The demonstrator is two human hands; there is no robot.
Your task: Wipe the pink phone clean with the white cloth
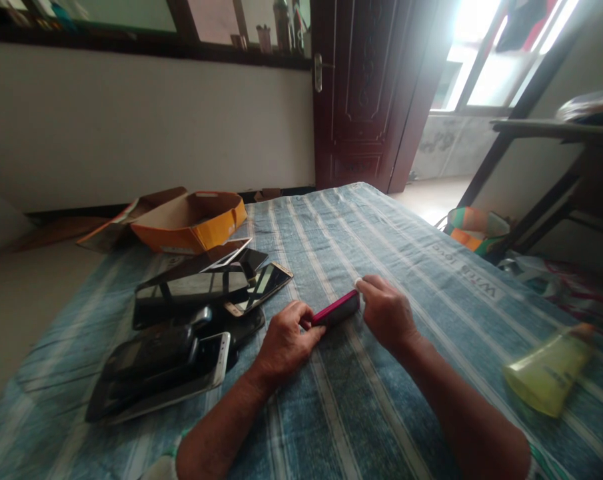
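Observation:
In front of me, my left hand [290, 340] grips one end of a phone with a pink edge [335, 308], tilted up off the striped cloth. Its dark face is turned toward me. At the phone's other end is my right hand [387, 313], its fingers pinched on a small white thing [358, 285], mostly hidden by them. Whether that white thing touches the phone, I cannot tell. Left of my hands lies a pile of devices: a gold-edged phone [261, 288], a white-edged phone [214, 363], a large black glossy device [191, 291] and several other dark ones.
Behind the pile stands an open orange cardboard box [191, 233]. A translucent yellow container [546, 377] lies on the right of the blue striped cloth [406, 413]. Beyond are a dark red door [366, 100], a shelf [556, 130] and a colourful basket [476, 227].

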